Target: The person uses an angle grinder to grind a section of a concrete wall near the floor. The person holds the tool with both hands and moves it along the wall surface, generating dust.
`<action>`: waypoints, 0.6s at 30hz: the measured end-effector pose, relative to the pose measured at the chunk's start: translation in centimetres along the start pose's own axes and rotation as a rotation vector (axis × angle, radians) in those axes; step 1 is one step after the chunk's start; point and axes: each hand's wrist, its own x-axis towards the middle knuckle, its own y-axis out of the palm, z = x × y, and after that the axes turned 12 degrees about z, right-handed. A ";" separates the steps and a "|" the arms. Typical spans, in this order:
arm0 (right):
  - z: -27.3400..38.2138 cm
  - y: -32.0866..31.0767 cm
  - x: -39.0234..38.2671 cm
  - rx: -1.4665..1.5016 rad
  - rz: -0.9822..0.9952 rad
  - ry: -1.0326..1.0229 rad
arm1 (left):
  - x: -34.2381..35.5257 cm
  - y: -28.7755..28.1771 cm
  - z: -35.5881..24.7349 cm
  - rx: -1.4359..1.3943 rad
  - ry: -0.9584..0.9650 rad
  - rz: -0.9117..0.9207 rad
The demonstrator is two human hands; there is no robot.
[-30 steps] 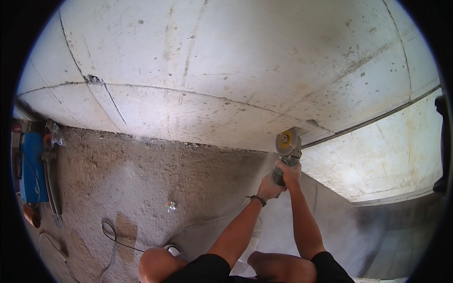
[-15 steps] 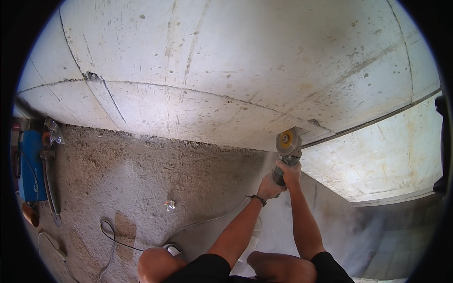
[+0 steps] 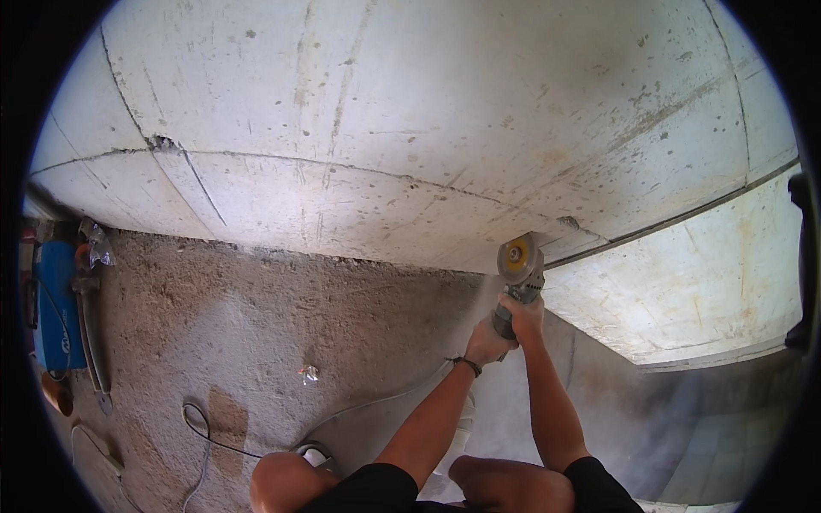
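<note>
Both of my hands are closed around a grey angle grinder (image 3: pixel 522 291) held out ahead of me, right of centre. My left hand (image 3: pixel 490 342), below a dark wristband, wraps the rear of its body. Farther forward, my right hand (image 3: pixel 525 316) grips it nearer the head. The round disc with a yellow centre (image 3: pixel 517 255) is at the lower edge of the pale concrete wall (image 3: pixel 410 197), close to a seam; whether its rim touches cannot be told. Dust hangs beside the tool.
A power cord (image 3: pixel 368 400) runs along the rough floor (image 3: pixel 256 316) from the grinder's side. At far left stand a blue machine case (image 3: pixel 58 299) and a long-handled tool (image 3: pixel 96 342). A crumpled scrap (image 3: pixel 309 374) lies on the floor. To the right is another pale concrete panel (image 3: pixel 667 291).
The grinder and both hands have shifted very slightly left. Dust at the lower right has drifted and changed shape. My grip is the same.
</note>
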 end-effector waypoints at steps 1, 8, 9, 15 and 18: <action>0.0 0.1 -0.1 0.002 0.000 0.000 | 0.0 0.0 0.1 0.017 -0.003 -0.003; -0.2 0.3 -0.2 0.032 0.007 -0.004 | 0.0 0.2 0.9 -0.028 0.007 -0.005; -0.3 0.3 -0.2 0.034 0.013 0.006 | 0.1 0.2 1.2 -0.033 0.016 -0.008; -1.1 0.4 0.1 -0.003 -0.030 0.002 | 0.1 0.1 1.0 -0.043 0.022 -0.010; -1.3 0.2 0.3 -0.024 -0.016 -0.002 | -0.2 -0.2 0.3 -0.050 0.003 0.009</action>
